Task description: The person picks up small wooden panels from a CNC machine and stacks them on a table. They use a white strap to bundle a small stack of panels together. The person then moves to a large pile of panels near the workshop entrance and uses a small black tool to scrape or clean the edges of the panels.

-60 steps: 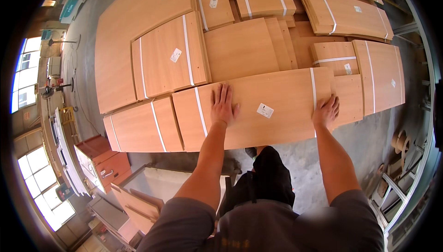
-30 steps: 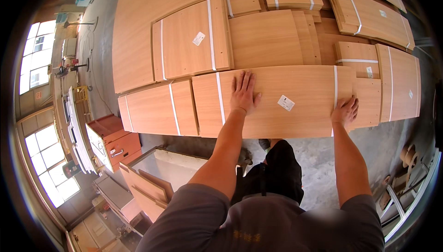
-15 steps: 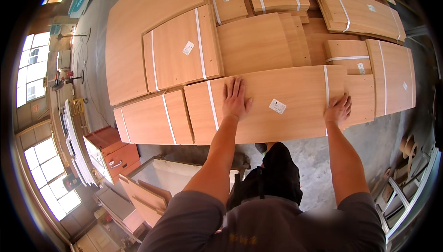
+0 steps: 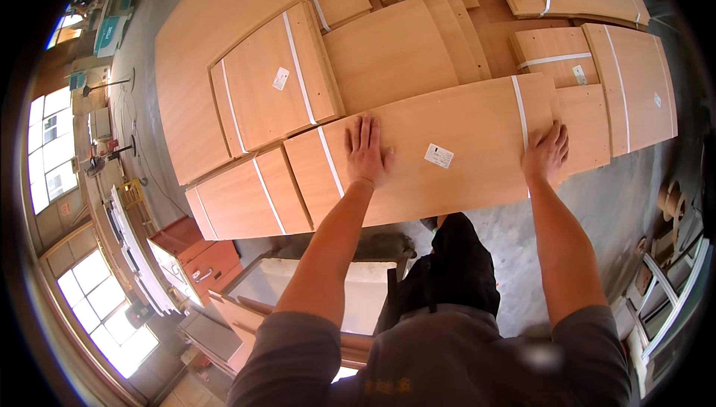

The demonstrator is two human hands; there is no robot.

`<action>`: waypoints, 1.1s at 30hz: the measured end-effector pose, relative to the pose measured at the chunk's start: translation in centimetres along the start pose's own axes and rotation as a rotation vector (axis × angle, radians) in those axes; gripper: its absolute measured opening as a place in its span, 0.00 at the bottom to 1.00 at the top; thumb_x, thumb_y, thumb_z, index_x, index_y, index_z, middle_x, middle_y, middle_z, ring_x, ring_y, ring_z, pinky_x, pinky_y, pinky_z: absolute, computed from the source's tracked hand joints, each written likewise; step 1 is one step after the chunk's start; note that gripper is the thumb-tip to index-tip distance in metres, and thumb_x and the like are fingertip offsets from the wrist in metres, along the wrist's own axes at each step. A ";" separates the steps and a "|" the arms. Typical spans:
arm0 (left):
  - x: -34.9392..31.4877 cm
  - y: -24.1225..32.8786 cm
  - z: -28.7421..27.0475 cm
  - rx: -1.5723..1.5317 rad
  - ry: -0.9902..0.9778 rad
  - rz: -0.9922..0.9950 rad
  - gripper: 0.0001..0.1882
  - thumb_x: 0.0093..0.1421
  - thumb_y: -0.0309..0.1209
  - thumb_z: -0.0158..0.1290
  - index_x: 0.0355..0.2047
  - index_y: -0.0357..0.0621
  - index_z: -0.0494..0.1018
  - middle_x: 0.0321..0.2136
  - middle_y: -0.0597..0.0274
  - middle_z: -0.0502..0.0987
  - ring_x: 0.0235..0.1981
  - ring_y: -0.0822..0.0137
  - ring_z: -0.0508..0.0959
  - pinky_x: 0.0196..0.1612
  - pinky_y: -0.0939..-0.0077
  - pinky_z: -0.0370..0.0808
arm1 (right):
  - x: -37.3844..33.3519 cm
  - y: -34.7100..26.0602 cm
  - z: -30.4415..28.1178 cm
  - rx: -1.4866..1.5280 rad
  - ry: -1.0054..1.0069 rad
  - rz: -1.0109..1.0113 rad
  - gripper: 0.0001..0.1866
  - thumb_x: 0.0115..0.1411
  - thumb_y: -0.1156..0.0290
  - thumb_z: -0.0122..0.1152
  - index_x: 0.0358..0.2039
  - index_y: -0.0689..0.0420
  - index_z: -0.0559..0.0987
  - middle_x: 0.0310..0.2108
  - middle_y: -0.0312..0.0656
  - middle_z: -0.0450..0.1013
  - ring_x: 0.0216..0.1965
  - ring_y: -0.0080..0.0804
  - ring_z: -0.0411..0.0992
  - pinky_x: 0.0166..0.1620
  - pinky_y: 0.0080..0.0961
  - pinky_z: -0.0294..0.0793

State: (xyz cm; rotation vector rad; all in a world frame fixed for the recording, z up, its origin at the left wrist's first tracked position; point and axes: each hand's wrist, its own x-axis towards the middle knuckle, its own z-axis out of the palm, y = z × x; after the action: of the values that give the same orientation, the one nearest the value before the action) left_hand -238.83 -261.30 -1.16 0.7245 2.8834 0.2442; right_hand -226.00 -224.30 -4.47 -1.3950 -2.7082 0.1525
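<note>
My left hand (image 4: 367,152) lies flat, fingers stretched, on a long strapped bundle of wood-coloured panels (image 4: 462,120) at the near edge of a large load. Near that bundle's right end, beside its white strap (image 4: 520,105), my right hand (image 4: 547,153) rests on the wood with its fingers laid over the surface. Neither hand grips anything. A white label (image 4: 438,156) sits on the bundle between them. To the left is a shorter strapped bundle (image 4: 250,194); to the right, an unstrapped panel end (image 4: 585,124) sticks out from underneath.
More strapped panel bundles (image 4: 268,79) and loose stepped panels (image 4: 391,49) cover the load's far side. A red-brown cabinet (image 4: 201,258) stands at lower left, near a low cart (image 4: 280,276). A metal frame (image 4: 671,303) is at lower right. Windows (image 4: 97,295) line the left wall.
The load appears turned slightly anticlockwise in the picture, its right side higher and left side lower. Both hands stay on the same bundle. My legs and the cart have shifted in view.
</note>
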 end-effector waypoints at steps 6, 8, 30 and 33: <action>0.5 0.1 0.1 -0.009 0.023 0.034 0.37 0.57 0.40 0.49 0.66 0.40 0.54 0.68 0.52 0.53 0.70 0.50 0.49 0.70 0.48 0.41 | 0.0 -0.1 -0.3 0.001 -0.008 0.000 0.30 0.64 0.55 0.48 0.64 0.51 0.60 0.67 0.44 0.55 0.67 0.43 0.53 0.67 0.42 0.50; 0.3 -0.2 0.3 0.002 0.020 0.038 0.37 0.59 0.42 0.48 0.66 0.40 0.55 0.68 0.52 0.53 0.69 0.50 0.49 0.70 0.48 0.41 | 0.0 -0.3 -0.2 0.007 0.005 -0.001 0.30 0.63 0.55 0.48 0.64 0.51 0.60 0.66 0.44 0.55 0.66 0.44 0.53 0.67 0.43 0.50; 20.3 -5.5 -2.9 0.842 -1.037 0.437 0.15 0.61 0.40 0.48 0.29 0.49 0.83 0.33 0.59 0.83 0.40 0.56 0.81 0.42 0.61 0.77 | 0.3 0.0 -0.4 -0.009 0.034 -0.024 0.32 0.61 0.58 0.49 0.65 0.52 0.59 0.66 0.46 0.56 0.65 0.47 0.55 0.66 0.45 0.52; 20.2 -5.6 -3.3 0.812 -0.966 0.412 0.15 0.61 0.40 0.48 0.28 0.50 0.83 0.33 0.59 0.83 0.40 0.56 0.81 0.41 0.62 0.77 | 0.4 -0.2 -0.6 -0.026 0.013 -0.024 0.32 0.62 0.56 0.48 0.65 0.53 0.59 0.66 0.47 0.57 0.65 0.47 0.55 0.66 0.45 0.52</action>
State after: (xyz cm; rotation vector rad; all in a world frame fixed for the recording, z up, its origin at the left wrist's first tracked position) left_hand -259.54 -256.88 -1.29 1.1234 1.8011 -0.9980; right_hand -226.26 -224.07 -3.81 -1.3642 -2.7252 0.1065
